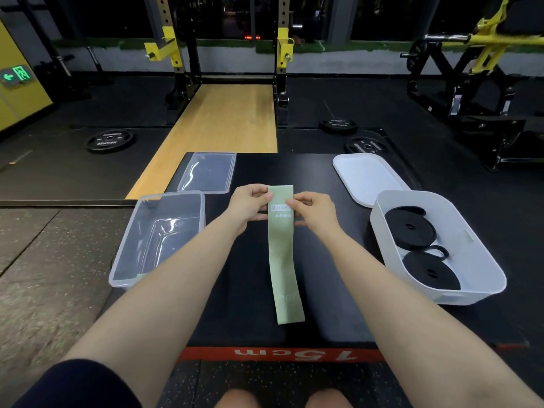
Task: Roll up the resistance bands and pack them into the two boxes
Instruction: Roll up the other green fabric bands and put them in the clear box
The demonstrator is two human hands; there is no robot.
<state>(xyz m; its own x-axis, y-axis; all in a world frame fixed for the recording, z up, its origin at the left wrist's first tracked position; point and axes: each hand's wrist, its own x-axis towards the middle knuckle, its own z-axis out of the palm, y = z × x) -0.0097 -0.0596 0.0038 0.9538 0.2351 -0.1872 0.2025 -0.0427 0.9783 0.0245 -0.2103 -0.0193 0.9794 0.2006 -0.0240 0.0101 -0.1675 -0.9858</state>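
Observation:
A pale green resistance band (285,260) lies flat and lengthwise on the black platform (247,290), its far end lifted. My left hand (250,206) pinches the band's left edge near that far end. My right hand (313,212) pinches its right edge beside the printed logo. A clear plastic box (132,260) stands to the left with nothing inside. To the right, a white box (477,260) holds two rolled black bands (410,228), (429,270).
A clear lid (207,172) lies behind the clear box and a white lid (368,175) behind the white box. Weight plates (109,139) lie on the gym floor, with a squat rack (226,54) beyond. The platform's front edge reads 15cm.

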